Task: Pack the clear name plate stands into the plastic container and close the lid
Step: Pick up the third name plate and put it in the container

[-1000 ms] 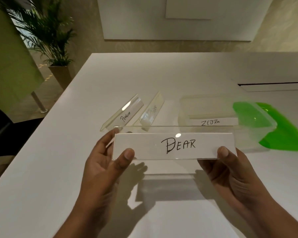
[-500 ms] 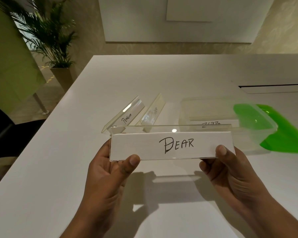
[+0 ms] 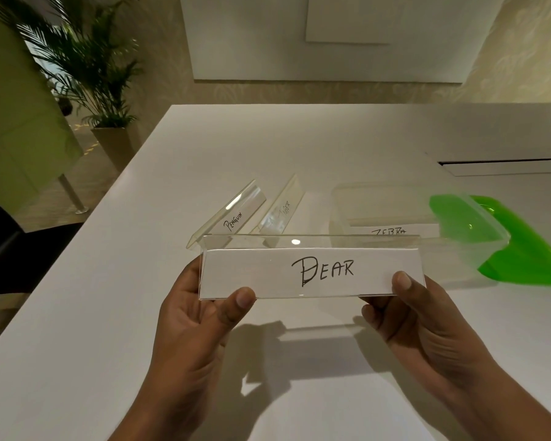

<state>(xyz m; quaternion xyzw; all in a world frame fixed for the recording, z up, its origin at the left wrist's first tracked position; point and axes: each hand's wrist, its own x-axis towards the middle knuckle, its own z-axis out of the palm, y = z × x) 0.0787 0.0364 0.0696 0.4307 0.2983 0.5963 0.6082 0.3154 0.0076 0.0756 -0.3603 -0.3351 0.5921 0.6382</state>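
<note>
I hold a clear name plate stand with a white card reading BEAR above the table, level and facing me. My left hand grips its left end, thumb on the front. My right hand grips its right end the same way. Behind it stands the clear plastic container, open, with a stand marked ZEBRA inside. The green lid lies just right of the container. Two more stands, PENGUIN and TIGER, lie on the table to the left of the container.
The white table stretches far back and has a slot at the right rear. Its left edge runs diagonally; beyond it are a dark chair and a potted palm on the floor.
The BEAR stand has tilted so more of its top fold shows, and it hides more of the ZEBRA card. Both hands keep their grip.
</note>
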